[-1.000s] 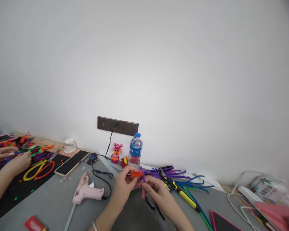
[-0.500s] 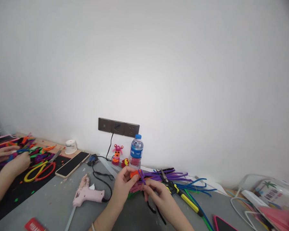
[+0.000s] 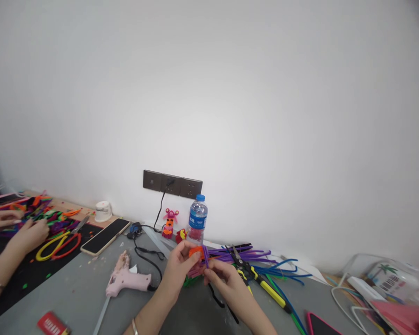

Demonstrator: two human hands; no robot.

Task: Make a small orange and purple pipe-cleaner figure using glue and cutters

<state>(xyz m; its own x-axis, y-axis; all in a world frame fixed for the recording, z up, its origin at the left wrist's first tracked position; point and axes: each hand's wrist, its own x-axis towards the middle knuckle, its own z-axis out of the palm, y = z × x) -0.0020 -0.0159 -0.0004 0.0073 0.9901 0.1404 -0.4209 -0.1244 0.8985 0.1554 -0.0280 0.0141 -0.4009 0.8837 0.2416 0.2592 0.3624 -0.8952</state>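
Note:
My left hand [image 3: 175, 271] pinches a small bundled orange pipe-cleaner piece [image 3: 196, 251] between thumb and fingers. Around its right end runs a purple pipe cleaner [image 3: 206, 255], whose lower part is pinched by my right hand [image 3: 227, 282]. Behind and beyond both hands lie loose purple pipe cleaners [image 3: 256, 254], with blue pipe cleaners [image 3: 282, 271] to their right. A black pipe cleaner [image 3: 215, 298] hangs or lies under my right hand; I cannot tell which. Yellow-and-black pliers [image 3: 267, 286] rest on the pile to the right.
Left of my hands lie a pink glue gun [image 3: 129, 279], a phone [image 3: 105, 237] and a red lighter [image 3: 52, 324]. Against the wall stand a water bottle [image 3: 197, 221] and a pipe-cleaner figure [image 3: 169, 225]. At far left, another person's hands [image 3: 30, 237] work near scissors [image 3: 61, 244].
The purple pipe cleaner now sits upright against the orange piece, and my right hand has shifted slightly left. The other person's hands have moved a little.

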